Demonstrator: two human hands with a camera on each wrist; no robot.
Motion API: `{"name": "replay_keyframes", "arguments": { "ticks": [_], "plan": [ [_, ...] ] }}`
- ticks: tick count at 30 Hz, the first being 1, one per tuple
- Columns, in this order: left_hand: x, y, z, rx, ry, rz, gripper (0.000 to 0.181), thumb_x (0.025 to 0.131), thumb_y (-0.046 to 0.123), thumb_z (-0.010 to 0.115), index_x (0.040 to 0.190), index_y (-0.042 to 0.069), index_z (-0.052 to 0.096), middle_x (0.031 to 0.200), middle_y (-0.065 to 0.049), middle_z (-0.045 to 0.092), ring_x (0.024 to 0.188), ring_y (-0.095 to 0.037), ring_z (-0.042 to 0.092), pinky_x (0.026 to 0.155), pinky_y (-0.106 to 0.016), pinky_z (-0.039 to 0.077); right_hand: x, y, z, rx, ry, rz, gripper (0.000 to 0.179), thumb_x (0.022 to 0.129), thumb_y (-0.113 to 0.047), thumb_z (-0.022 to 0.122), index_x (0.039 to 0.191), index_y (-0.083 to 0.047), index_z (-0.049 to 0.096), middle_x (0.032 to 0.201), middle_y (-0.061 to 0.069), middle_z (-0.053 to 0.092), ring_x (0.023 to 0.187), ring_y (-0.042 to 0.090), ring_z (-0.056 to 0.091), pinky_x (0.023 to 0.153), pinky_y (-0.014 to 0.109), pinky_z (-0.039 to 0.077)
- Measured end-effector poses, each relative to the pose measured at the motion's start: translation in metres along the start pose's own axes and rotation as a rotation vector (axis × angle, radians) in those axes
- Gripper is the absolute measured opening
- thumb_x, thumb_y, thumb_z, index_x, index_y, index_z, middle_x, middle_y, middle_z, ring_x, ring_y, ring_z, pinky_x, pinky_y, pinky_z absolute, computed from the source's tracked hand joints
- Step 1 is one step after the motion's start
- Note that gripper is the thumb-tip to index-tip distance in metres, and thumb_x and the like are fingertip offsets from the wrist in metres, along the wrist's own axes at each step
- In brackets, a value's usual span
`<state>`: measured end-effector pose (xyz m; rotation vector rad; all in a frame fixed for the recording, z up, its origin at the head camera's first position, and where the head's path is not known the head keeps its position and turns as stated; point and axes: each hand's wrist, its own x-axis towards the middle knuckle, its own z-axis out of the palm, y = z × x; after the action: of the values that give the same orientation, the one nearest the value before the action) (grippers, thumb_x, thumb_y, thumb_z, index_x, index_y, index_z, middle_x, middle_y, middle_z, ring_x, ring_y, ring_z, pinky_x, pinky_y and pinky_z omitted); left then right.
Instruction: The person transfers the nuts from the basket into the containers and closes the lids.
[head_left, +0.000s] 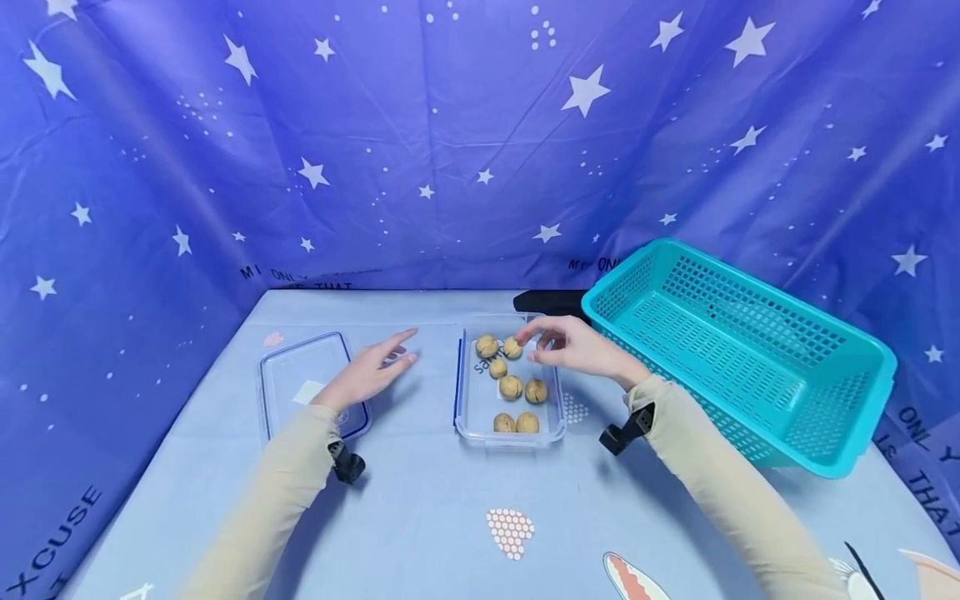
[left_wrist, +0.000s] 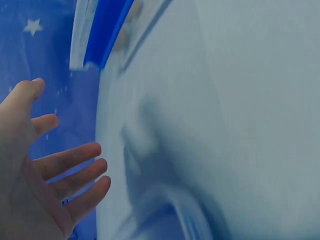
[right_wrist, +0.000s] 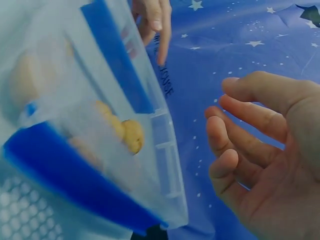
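Note:
Several walnuts [head_left: 511, 387] lie inside a clear plastic food box [head_left: 474, 408] with blue side clips, in the middle of the table. My right hand [head_left: 573, 343] hovers over the box's far right side, loosely bent fingers close to a walnut at the back. In the right wrist view that hand [right_wrist: 270, 135] shows nothing between thumb and fingers. Left of the box, my left hand [head_left: 367, 371] is held with fingers extended and holds nothing, as the left wrist view also shows. Below its wrist lies the clear lid [head_left: 296, 362] with a blue seal, partly hidden by the forearm.
A turquoise perforated basket [head_left: 843, 342] stands on the right, beyond the right forearm. Behind the food box lies a black flat object [head_left: 551, 302], partly hidden by the basket and hand. A blue starry curtain [head_left: 427, 125] encloses the table's back and sides.

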<state>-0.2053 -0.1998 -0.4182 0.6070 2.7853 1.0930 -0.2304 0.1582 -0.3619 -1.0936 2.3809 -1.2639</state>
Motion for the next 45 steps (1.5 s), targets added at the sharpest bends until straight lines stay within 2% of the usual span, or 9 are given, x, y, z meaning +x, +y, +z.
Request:
{"name": "replay_keyframes", "arguments": {
  "ticks": [4,9,16,23,29,32,36,41,45],
  "plan": [
    [-0.009,-0.015,-0.01,0.015,0.055,-0.011,0.052,0.102,0.027,0.05,0.147,0.004,0.039,0.133,-0.028,0.052,0.114,-0.043,0.054,0.097,-0.056,0.043,0.007,-0.006,-0.005,0.023,0.056,0.013,0.025,0.091,-0.002,0.061,0.116,-0.005,0.066,0.109,0.01,0.066,0.085,0.021,0.061,0.073,0.035,0.052],
    [-0.028,-0.033,-0.024,0.022,0.102,-0.052,0.052,0.102,0.03,0.049,0.146,0.002,0.04,0.128,-0.03,0.054,0.113,-0.046,0.054,0.096,-0.058,0.042,0.015,-0.011,-0.007,0.055,0.108,0.042,0.024,0.091,-0.002,0.062,0.114,-0.006,0.067,0.112,0.008,0.065,0.087,0.023,0.061,0.073,0.034,0.052],
    [-0.064,-0.055,-0.044,0.017,0.197,-0.078,0.047,0.103,0.023,0.048,0.142,-0.002,0.043,0.129,-0.03,0.053,0.118,-0.043,0.05,0.098,-0.055,0.042,0.03,-0.018,-0.008,0.101,0.115,0.068,0.022,0.094,-0.008,0.062,0.115,-0.008,0.067,0.113,0.01,0.064,0.094,0.025,0.06,0.079,0.042,0.052],
    [-0.104,-0.076,-0.065,0.07,0.303,-0.098,0.045,0.102,0.02,0.049,0.137,-0.007,0.046,0.123,-0.036,0.053,0.112,-0.05,0.05,0.09,-0.059,0.045,0.041,-0.022,-0.005,0.085,0.114,0.063,0.021,0.095,-0.008,0.061,0.115,-0.009,0.067,0.111,0.005,0.065,0.095,0.027,0.061,0.08,0.039,0.052],
    [-0.127,-0.094,-0.075,0.12,0.372,-0.134,0.044,0.099,0.013,0.052,0.133,-0.013,0.046,0.125,-0.04,0.048,0.109,-0.054,0.049,0.086,-0.063,0.044,0.049,-0.02,0.0,0.105,0.116,0.085,0.021,0.095,-0.008,0.061,0.115,-0.009,0.067,0.114,0.007,0.065,0.098,0.032,0.061,0.082,0.039,0.052],
    [-0.133,-0.102,-0.075,0.151,0.385,-0.202,0.047,0.098,0.014,0.052,0.134,-0.014,0.042,0.122,-0.042,0.046,0.104,-0.056,0.05,0.084,-0.064,0.043,0.053,-0.02,0.004,0.103,0.109,0.08,0.023,0.094,-0.007,0.06,0.116,-0.009,0.067,0.113,0.008,0.065,0.098,0.031,0.061,0.082,0.039,0.052],
    [-0.137,-0.109,-0.071,0.172,0.373,-0.292,0.055,0.096,0.017,0.053,0.136,-0.016,0.034,0.111,-0.04,0.052,0.097,-0.052,0.055,0.079,-0.058,0.045,0.061,-0.02,0.012,0.078,0.069,0.05,0.026,0.094,-0.006,0.058,0.119,-0.007,0.066,0.109,0.007,0.066,0.096,0.026,0.062,0.08,0.037,0.052],
    [-0.133,-0.111,-0.068,0.052,0.314,-0.358,0.065,0.095,0.016,0.058,0.142,-0.015,0.024,0.112,-0.037,0.052,0.098,-0.044,0.055,0.072,-0.034,0.047,0.071,-0.02,0.028,0.099,0.028,-0.002,0.03,0.094,-0.005,0.058,0.123,-0.001,0.063,0.11,0.012,0.066,0.095,0.022,0.061,0.079,0.035,0.051],
    [-0.125,-0.113,-0.066,-0.043,0.299,-0.42,0.07,0.094,0.014,0.061,0.145,-0.013,0.021,0.114,-0.031,0.049,0.093,-0.027,0.053,0.064,-0.019,0.044,0.081,-0.022,0.041,0.138,0.014,-0.024,0.032,0.094,-0.004,0.057,0.125,0.002,0.06,0.111,0.017,0.065,0.096,0.023,0.061,0.079,0.034,0.051]
  ]
}}
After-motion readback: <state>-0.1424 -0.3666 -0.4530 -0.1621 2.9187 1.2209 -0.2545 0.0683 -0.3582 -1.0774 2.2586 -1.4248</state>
